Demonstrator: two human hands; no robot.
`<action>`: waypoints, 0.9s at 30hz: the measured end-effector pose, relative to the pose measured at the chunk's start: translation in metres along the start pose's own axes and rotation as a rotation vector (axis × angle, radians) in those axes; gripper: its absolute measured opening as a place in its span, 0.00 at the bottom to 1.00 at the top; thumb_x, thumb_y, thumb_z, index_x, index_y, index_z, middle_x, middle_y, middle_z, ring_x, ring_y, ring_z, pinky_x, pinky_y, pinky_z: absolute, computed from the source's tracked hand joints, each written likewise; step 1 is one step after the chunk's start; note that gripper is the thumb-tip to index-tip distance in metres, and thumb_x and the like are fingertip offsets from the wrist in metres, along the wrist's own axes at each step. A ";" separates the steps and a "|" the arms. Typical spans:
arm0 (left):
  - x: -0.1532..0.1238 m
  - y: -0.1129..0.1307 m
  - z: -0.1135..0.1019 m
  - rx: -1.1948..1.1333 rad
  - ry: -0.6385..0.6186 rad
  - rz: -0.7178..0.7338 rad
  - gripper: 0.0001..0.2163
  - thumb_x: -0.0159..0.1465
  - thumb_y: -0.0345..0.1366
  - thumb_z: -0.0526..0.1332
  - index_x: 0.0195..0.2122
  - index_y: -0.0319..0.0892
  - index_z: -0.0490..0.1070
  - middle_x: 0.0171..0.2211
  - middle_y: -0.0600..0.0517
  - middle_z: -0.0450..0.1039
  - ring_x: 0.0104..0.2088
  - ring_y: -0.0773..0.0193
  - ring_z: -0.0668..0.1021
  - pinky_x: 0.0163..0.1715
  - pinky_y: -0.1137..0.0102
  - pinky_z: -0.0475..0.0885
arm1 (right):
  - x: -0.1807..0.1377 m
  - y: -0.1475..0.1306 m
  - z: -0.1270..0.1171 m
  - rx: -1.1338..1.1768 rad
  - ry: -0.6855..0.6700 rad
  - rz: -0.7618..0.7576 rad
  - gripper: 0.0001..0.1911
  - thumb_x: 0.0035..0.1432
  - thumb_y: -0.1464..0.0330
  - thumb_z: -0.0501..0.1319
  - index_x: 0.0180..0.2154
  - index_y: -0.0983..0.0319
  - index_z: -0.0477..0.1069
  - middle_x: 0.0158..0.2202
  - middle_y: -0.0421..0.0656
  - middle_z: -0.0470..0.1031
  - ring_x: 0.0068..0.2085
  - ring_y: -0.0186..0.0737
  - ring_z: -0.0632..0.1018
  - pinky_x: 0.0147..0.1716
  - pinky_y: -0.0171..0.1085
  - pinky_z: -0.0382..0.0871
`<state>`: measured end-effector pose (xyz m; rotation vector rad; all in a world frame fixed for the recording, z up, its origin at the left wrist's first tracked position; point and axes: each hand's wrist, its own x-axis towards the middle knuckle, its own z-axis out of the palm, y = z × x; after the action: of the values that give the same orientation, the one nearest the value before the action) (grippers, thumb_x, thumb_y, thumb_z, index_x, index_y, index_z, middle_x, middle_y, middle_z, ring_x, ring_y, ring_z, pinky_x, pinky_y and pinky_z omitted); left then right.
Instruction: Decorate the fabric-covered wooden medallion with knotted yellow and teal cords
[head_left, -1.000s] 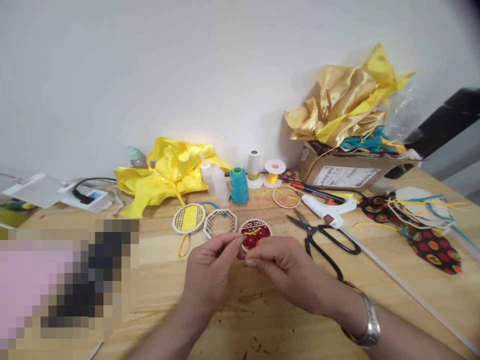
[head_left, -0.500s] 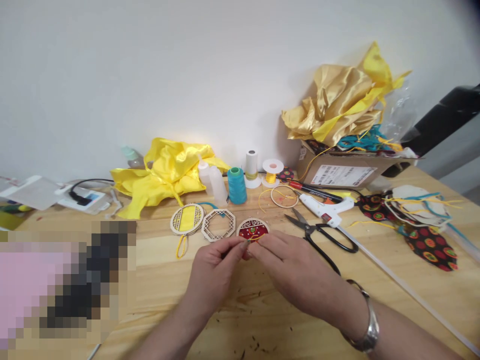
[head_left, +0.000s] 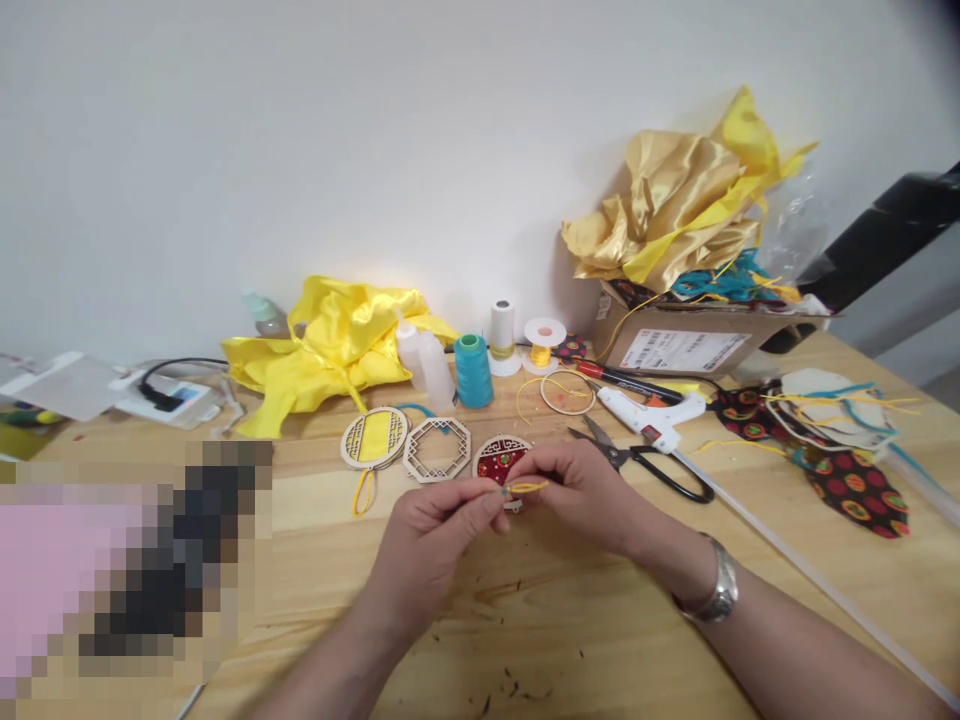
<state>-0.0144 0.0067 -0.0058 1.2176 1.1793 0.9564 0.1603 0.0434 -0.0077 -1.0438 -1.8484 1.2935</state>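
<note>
Between my two hands is a small loop of yellow cord [head_left: 531, 487]. My left hand [head_left: 439, 525] is closed, pinching the loop's left end between thumb and fingertips, where a bit of blue-green shows. Bent fingers of my right hand [head_left: 589, 495] close at the loop's right side, though their exact hold on it is partly hidden. Just behind the fingertips lies a round wooden frame with red patterned fabric [head_left: 496, 464], partly covered by my right hand. To its left are an octagonal wooden frame [head_left: 411, 450] and a round frame with yellow fabric [head_left: 373, 432].
Black-handled scissors [head_left: 675, 478] and a white glue gun [head_left: 660, 425] lie right of my hands. Behind stand a teal thread cone [head_left: 474, 372] and a yellow cord spool [head_left: 545, 335]. A cardboard box [head_left: 675, 340] overflows with fabric. Yellow cloth [head_left: 330, 340] lies at the back left.
My right hand has turned and drawn back to the right from my left fingertips. More of the yellow loop now shows between the hands. My left hand has barely moved.
</note>
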 end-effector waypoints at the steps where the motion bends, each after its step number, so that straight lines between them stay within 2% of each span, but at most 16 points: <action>1: 0.001 -0.001 0.000 -0.026 0.042 -0.004 0.08 0.57 0.36 0.63 0.22 0.44 0.76 0.20 0.58 0.72 0.20 0.73 0.66 0.26 0.77 0.63 | 0.000 -0.001 0.002 0.006 -0.006 0.028 0.08 0.55 0.71 0.59 0.27 0.64 0.76 0.24 0.38 0.73 0.26 0.30 0.70 0.26 0.28 0.61; 5: 0.003 -0.005 0.000 -0.058 0.177 -0.017 0.05 0.56 0.36 0.63 0.25 0.44 0.77 0.20 0.59 0.71 0.17 0.75 0.61 0.20 0.78 0.59 | -0.004 -0.008 0.010 0.017 0.002 0.159 0.11 0.55 0.68 0.59 0.24 0.65 0.74 0.18 0.36 0.65 0.22 0.28 0.63 0.21 0.28 0.54; 7: 0.004 -0.005 0.000 -0.049 0.226 -0.021 0.05 0.55 0.36 0.64 0.25 0.44 0.77 0.20 0.59 0.71 0.16 0.75 0.60 0.18 0.78 0.57 | -0.007 -0.011 0.014 0.021 0.028 0.177 0.10 0.56 0.68 0.58 0.26 0.64 0.75 0.19 0.36 0.66 0.22 0.28 0.63 0.21 0.28 0.54; 10: 0.005 -0.006 0.001 -0.058 0.272 -0.029 0.04 0.55 0.36 0.64 0.25 0.43 0.77 0.18 0.59 0.70 0.16 0.75 0.60 0.16 0.78 0.55 | -0.012 -0.014 0.020 -0.065 0.064 0.086 0.09 0.58 0.70 0.57 0.31 0.62 0.76 0.24 0.37 0.73 0.25 0.29 0.69 0.25 0.28 0.59; 13: 0.005 -0.004 0.001 -0.055 0.294 -0.037 0.04 0.54 0.35 0.64 0.24 0.42 0.77 0.16 0.59 0.69 0.16 0.75 0.61 0.16 0.78 0.55 | -0.017 -0.013 0.023 -0.249 0.077 -0.015 0.10 0.60 0.69 0.55 0.34 0.59 0.75 0.29 0.38 0.77 0.29 0.31 0.73 0.29 0.30 0.61; 17: 0.005 -0.002 0.003 0.000 0.309 -0.033 0.05 0.53 0.36 0.64 0.23 0.41 0.76 0.15 0.59 0.68 0.16 0.74 0.63 0.17 0.78 0.58 | -0.021 -0.012 0.023 -0.514 0.066 -0.153 0.10 0.62 0.70 0.52 0.35 0.61 0.73 0.30 0.41 0.77 0.31 0.34 0.74 0.31 0.32 0.61; 20: 0.005 -0.001 0.004 0.050 0.308 -0.034 0.04 0.53 0.36 0.65 0.25 0.42 0.77 0.15 0.59 0.69 0.17 0.73 0.65 0.19 0.78 0.61 | -0.024 -0.012 0.023 -0.681 0.033 -0.244 0.08 0.61 0.72 0.52 0.35 0.61 0.70 0.29 0.40 0.75 0.30 0.35 0.73 0.30 0.34 0.60; 24: 0.004 -0.003 0.004 0.094 0.303 -0.028 0.06 0.52 0.38 0.65 0.25 0.42 0.78 0.18 0.57 0.73 0.22 0.70 0.72 0.25 0.77 0.66 | -0.027 -0.013 0.022 -0.797 0.014 -0.321 0.06 0.59 0.74 0.54 0.35 0.61 0.68 0.27 0.38 0.73 0.28 0.34 0.70 0.28 0.34 0.57; 27: 0.004 -0.004 0.003 0.159 0.254 -0.019 0.06 0.53 0.38 0.64 0.26 0.42 0.78 0.19 0.56 0.74 0.24 0.68 0.73 0.27 0.76 0.67 | -0.028 -0.015 0.019 -0.905 0.007 -0.377 0.06 0.59 0.74 0.54 0.35 0.61 0.68 0.28 0.39 0.72 0.28 0.35 0.69 0.27 0.35 0.55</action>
<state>-0.0110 0.0097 -0.0110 1.2324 1.4877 1.0410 0.1536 0.0076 -0.0013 -1.0185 -2.5284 0.1932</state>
